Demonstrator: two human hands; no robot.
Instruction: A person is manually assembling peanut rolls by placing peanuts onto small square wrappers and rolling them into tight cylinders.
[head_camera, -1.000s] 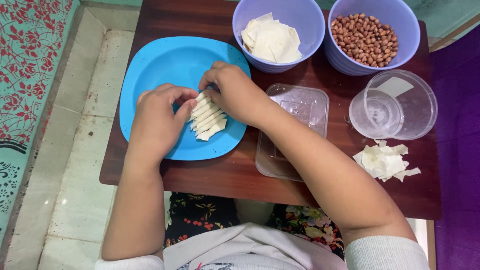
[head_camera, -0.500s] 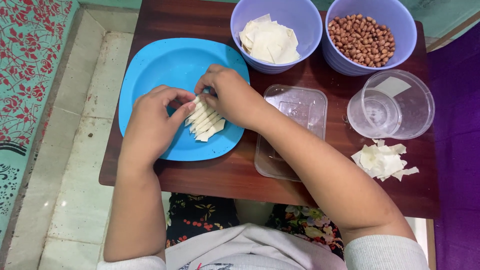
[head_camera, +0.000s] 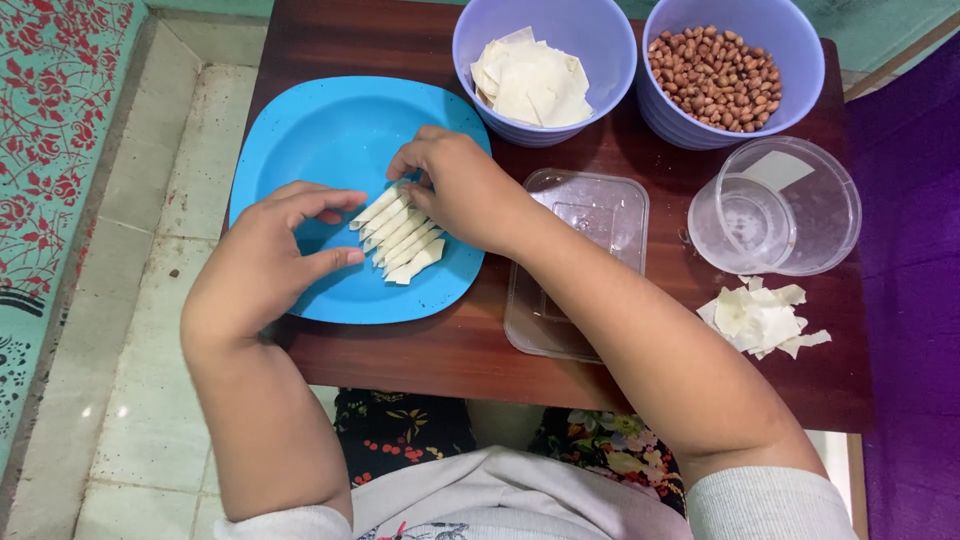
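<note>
My right hand (head_camera: 455, 190) pinches the rolled wrappers (head_camera: 398, 236) at two o'clock while my left hand (head_camera: 265, 265), fingers loosely spread, should steady their eight o'clock ends gently

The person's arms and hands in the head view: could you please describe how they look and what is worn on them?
Both hands, the left hand and the right hand, are bare, with no gloves, rings or watch visible. The forearms are bare too. Light grey ribbed sleeves are pushed up to about the elbows. Fingernails look short and unpainted.
</note>
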